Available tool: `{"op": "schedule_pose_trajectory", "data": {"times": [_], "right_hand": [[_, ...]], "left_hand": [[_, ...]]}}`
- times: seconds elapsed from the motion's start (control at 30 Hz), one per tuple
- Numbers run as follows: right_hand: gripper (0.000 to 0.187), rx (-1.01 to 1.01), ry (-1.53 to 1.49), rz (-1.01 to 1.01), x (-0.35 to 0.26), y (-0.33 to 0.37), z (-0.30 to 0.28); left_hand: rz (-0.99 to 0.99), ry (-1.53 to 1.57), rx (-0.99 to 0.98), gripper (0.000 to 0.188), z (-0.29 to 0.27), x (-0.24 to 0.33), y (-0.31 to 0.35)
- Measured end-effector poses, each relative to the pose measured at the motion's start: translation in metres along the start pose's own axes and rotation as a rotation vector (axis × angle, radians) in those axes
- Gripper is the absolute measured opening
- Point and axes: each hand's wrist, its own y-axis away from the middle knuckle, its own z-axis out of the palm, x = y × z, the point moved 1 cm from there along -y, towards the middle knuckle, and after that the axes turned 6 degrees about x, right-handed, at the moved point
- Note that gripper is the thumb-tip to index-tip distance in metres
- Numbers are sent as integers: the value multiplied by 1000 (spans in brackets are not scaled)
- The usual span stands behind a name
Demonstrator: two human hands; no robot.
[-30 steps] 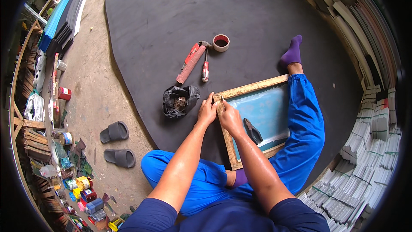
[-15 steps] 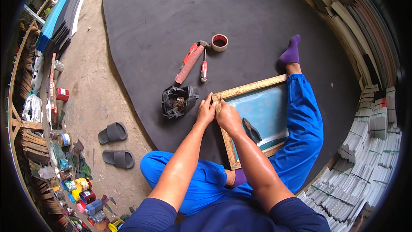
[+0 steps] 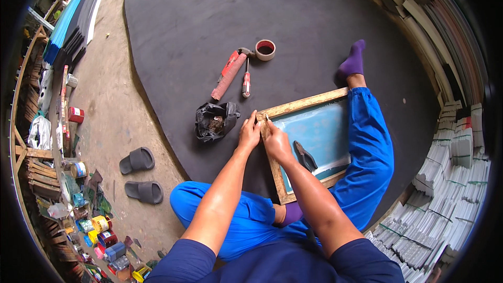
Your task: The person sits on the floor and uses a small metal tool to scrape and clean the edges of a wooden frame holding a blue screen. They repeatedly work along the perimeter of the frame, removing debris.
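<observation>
A wooden frame [image 3: 304, 102] with blue mesh stretched inside it lies tilted against my right leg. My left hand [image 3: 250, 133] grips its far left corner, fingers curled along the outer edge. Beside it, my right hand [image 3: 277, 142] is closed in a pinch over the same corner. A small pale bit shows at those fingertips, too small to name. Dark pliers [image 3: 304, 156] rest on the mesh, close to my right forearm. To the left of the frame sits a crumpled black plastic bag [image 3: 209, 124], rolled open, with small brownish contents I cannot make out.
Beyond the bag lie a hammer [image 3: 229, 78] with a reddish handle, a red-and-white screwdriver [image 3: 246, 85] and a tape roll [image 3: 265, 50] on the black sheet [image 3: 209, 10]. Slippers [image 3: 140, 160] stand left, near paint cans [image 3: 102, 224]. Stacked pale strips [image 3: 414, 230] line the right.
My right hand has shifted slightly and its fingertips have lifted a little, so the pale bit shows. My left hand keeps its hold on the corner. The whole view has moved slightly.
</observation>
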Motion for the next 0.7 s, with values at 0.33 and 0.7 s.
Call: {"op": "schedule_pose_trajectory", "data": {"times": [0.33, 0.7], "right_hand": [[48, -114, 35, 50, -16, 11, -12], [46, -183, 133, 68, -14, 13, -19]], "left_hand": [[-26, -23, -3, 57, -5, -3, 2], [-48, -10, -3, 57, -5, -6, 2]]}}
